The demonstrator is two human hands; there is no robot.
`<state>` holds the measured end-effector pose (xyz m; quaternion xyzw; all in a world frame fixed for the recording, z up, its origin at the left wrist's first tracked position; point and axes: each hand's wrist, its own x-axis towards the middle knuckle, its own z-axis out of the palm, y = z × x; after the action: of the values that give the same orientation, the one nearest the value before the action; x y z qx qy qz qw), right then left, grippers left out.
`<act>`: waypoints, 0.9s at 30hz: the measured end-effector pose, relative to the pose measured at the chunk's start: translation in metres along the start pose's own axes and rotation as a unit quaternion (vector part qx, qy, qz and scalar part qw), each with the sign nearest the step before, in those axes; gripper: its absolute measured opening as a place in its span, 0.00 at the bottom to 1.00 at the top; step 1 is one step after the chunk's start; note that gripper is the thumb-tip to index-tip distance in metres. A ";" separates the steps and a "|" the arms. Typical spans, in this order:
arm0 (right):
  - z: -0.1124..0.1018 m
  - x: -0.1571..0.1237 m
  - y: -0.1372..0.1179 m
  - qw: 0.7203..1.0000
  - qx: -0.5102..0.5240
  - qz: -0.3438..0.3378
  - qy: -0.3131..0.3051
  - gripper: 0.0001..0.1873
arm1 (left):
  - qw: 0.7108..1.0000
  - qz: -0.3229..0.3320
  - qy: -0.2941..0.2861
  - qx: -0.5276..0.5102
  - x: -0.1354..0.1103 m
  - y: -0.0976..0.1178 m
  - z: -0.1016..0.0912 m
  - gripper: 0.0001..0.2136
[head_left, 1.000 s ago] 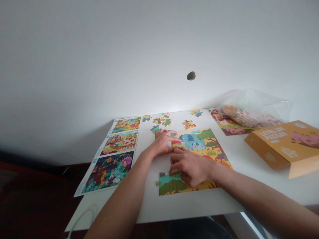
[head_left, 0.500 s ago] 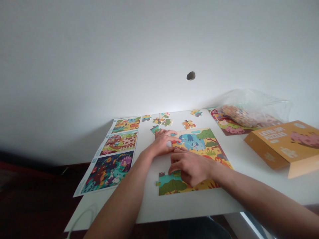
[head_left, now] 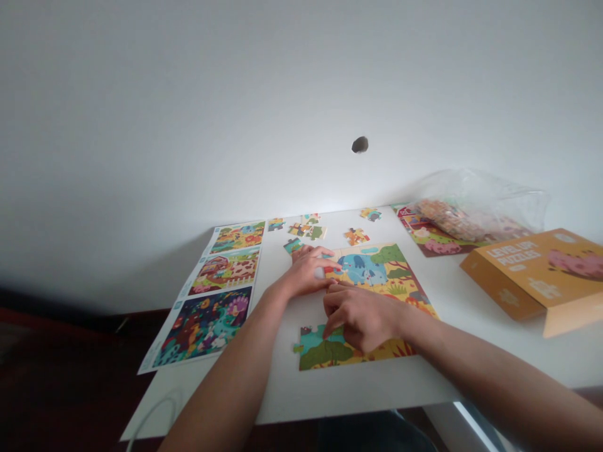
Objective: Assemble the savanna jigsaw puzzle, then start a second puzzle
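A partly joined jigsaw puzzle (head_left: 377, 276) with a blue elephant lies on the white table (head_left: 358, 389). My left hand (head_left: 308, 271) rests flat on the puzzle's upper left corner, its fingers stretched out over a piece there. My right hand (head_left: 360, 314) lies just below it with curled fingers, the fingertips pressing on the puzzle's left edge above a green and blue corner section (head_left: 320, 348). What the curled fingers hold, if anything, is hidden.
Several loose pieces (head_left: 306, 228) lie at the table's far side. A sheet with three pictures (head_left: 214, 295) lies left. A clear bag of pieces (head_left: 464, 210) and an orange puzzle box (head_left: 537, 270) stand right. The wall is close behind.
Both hands stay almost in place. My right hand's fingers have shifted slightly down and left along the puzzle's left edge.
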<state>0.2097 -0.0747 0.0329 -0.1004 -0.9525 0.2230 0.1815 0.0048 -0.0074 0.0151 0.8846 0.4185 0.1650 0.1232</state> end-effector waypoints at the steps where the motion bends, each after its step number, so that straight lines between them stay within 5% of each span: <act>1: 0.000 0.000 0.000 1.000 0.001 0.000 0.000 0.25 | 1.000 0.003 0.001 0.000 0.000 -0.001 0.001 0.14; 23: 0.002 -0.003 0.002 1.000 0.018 -0.005 -0.013 0.26 | 1.000 0.000 -0.015 0.005 -0.001 0.004 -0.004 0.16; 27: 0.001 -0.002 0.005 1.000 0.005 0.008 0.004 0.23 | 0.991 -0.107 0.058 0.063 0.000 0.000 0.000 0.17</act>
<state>0.2114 -0.0710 0.0294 -0.1081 -0.9498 0.2286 0.1844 0.0046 -0.0069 0.0153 0.8294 0.5270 0.1753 0.0600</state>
